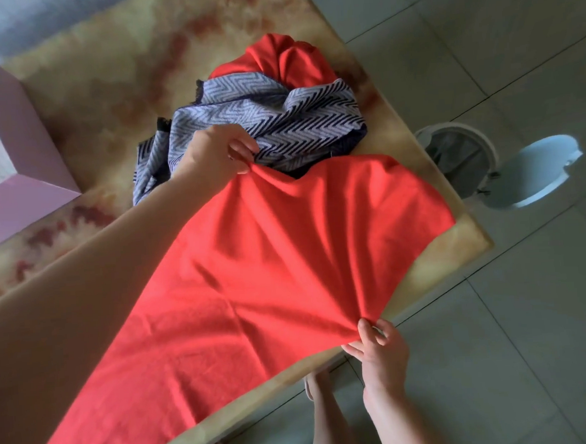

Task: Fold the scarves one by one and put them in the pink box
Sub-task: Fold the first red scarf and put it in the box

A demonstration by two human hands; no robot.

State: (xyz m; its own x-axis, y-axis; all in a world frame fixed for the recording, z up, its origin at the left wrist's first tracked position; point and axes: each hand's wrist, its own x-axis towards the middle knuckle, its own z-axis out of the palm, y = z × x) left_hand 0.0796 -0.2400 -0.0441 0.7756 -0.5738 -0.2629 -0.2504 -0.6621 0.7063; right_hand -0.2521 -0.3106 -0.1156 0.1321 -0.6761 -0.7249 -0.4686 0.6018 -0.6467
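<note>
Red scarf (252,258) lies spread flat, faintly creased.

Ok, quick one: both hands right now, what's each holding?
Left hand: closed, pinching the far edge of the red scarf.
Right hand: closed, pinching the same scarf's near corner at the table's edge.

Bare tabletop (105,96) is left between the pink box (22,135) at left and the far scarf heap (278,116), the near side being covered by the red scarf (269,257).

Left hand (222,154) outstretched, pinching red scarf (269,257), right hand (381,350) pinching near edge
</note>
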